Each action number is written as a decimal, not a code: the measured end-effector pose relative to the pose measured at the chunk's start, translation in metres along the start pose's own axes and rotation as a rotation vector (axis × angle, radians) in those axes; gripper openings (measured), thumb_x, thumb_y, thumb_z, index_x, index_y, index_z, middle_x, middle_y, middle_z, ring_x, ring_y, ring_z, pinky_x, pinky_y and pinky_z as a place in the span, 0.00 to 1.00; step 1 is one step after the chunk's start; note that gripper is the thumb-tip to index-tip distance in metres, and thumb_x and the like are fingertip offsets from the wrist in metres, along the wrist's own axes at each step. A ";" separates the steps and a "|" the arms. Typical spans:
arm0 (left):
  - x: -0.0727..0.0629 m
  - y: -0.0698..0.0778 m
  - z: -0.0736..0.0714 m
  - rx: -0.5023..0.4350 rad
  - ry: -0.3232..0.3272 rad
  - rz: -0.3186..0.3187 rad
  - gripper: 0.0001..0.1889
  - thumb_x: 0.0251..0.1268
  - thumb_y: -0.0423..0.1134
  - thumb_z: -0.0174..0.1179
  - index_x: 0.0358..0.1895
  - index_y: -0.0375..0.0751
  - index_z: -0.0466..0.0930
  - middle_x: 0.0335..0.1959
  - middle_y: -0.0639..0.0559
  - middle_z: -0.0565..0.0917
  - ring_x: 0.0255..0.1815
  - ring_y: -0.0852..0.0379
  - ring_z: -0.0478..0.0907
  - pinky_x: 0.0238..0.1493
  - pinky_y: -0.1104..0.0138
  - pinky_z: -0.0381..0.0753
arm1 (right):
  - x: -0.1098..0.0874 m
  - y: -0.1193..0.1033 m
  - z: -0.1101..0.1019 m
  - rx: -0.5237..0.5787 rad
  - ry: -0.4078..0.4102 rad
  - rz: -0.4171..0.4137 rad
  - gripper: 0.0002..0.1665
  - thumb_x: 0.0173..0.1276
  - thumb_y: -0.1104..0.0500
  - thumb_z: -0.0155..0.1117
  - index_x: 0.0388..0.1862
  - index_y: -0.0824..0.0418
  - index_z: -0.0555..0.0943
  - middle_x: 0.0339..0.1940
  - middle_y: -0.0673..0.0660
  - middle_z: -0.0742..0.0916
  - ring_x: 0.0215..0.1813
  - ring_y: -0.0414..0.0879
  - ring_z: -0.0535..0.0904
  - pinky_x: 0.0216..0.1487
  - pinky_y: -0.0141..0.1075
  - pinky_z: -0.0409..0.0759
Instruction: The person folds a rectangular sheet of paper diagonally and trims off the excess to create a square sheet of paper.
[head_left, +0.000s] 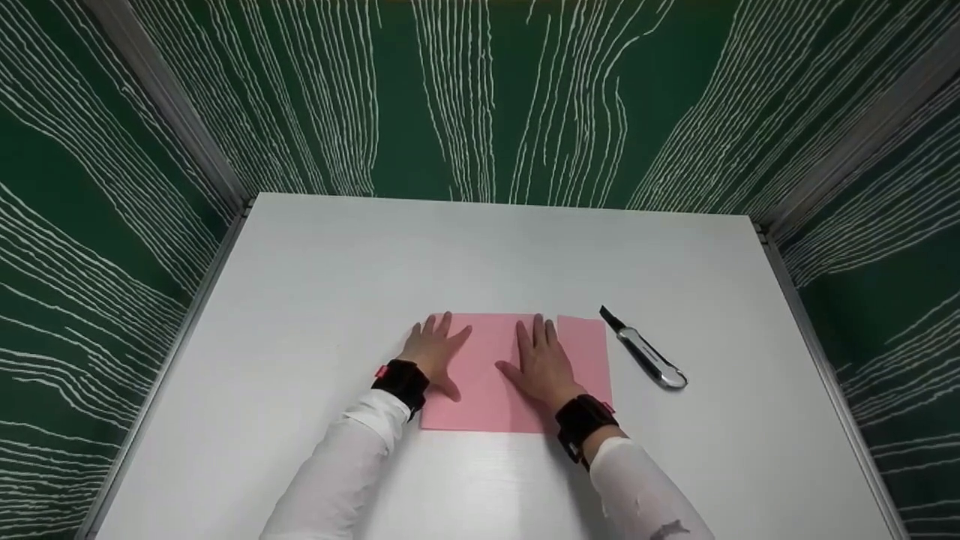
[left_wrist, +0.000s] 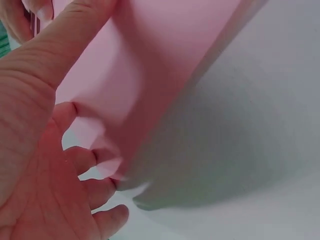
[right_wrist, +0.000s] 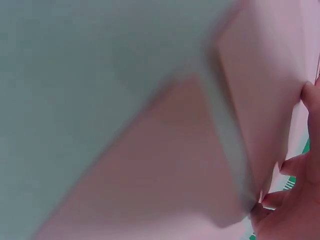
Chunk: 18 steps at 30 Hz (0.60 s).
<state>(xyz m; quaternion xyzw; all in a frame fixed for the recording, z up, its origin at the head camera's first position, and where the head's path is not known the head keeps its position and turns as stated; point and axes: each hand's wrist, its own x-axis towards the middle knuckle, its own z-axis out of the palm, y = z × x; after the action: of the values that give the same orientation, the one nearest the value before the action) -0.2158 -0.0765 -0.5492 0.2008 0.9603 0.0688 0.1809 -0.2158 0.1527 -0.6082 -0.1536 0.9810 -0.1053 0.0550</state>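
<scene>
A pink sheet of paper (head_left: 480, 375) lies on the white table with both hands on it. My left hand (head_left: 435, 351) rests at its left side, fingers spread, thumb over the paper. In the left wrist view, the left fingertips (left_wrist: 86, 159) sit along the sheet's edge. My right hand (head_left: 546, 371) lies on the right part of the sheet, its thumb pointing left. Beside that hand is a narrower pink piece (head_left: 586, 349), split from the sheet by a thin gap that also shows in the right wrist view. The right forearm and wrist partly hide this piece.
A utility knife (head_left: 645, 351) with a dark blade lies right of the narrow piece, blade end pointing away. The white tabletop (head_left: 337, 285) extends around the paper. Green walls (head_left: 510, 97) with white wavy lines and grey metal posts stand at the back and sides.
</scene>
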 end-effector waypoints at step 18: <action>-0.008 -0.028 0.009 -0.101 0.452 0.097 0.29 0.70 0.51 0.62 0.68 0.41 0.74 0.68 0.40 0.77 0.71 0.44 0.73 0.72 0.52 0.72 | -0.025 0.034 -0.039 0.263 0.232 -0.097 0.44 0.74 0.48 0.61 0.78 0.69 0.57 0.74 0.73 0.70 0.77 0.64 0.64 0.73 0.55 0.68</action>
<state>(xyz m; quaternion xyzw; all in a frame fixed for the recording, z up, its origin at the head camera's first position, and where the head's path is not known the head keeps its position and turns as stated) -0.2159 -0.1046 -0.5612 0.2171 0.9609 0.1686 -0.0322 -0.2073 0.1994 -0.5763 -0.1790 0.9500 -0.2520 -0.0440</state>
